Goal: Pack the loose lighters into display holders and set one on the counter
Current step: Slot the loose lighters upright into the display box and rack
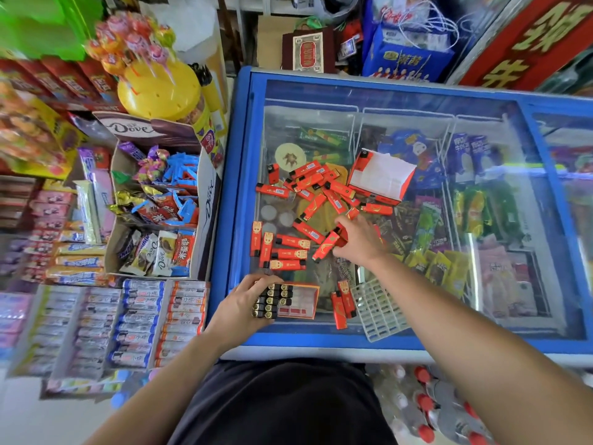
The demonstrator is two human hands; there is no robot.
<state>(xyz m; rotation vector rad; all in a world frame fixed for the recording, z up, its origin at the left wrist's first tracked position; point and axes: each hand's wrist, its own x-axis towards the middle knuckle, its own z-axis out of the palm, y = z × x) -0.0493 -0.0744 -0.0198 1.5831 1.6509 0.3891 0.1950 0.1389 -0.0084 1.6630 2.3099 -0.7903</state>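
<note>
1. Here, the partly filled orange display holder (300, 301) is gripped by the curled left hand (245, 301) at the freezer lid's (417, 343) near edge.
2. A red lighter (325, 247) is pinched in the right hand (361, 240) among loose lighters (308, 179) scattered on the glass.

Your red lighters (316, 195) lie scattered flat across mid freezer lid (305, 338). Holder (300, 301) at lid's near edge, part-filled, black tops up. Second holder (382, 178) open, at lid's far side.

"Dove" stands on the candy box (133, 128) and a wrapper (162, 252).
</note>
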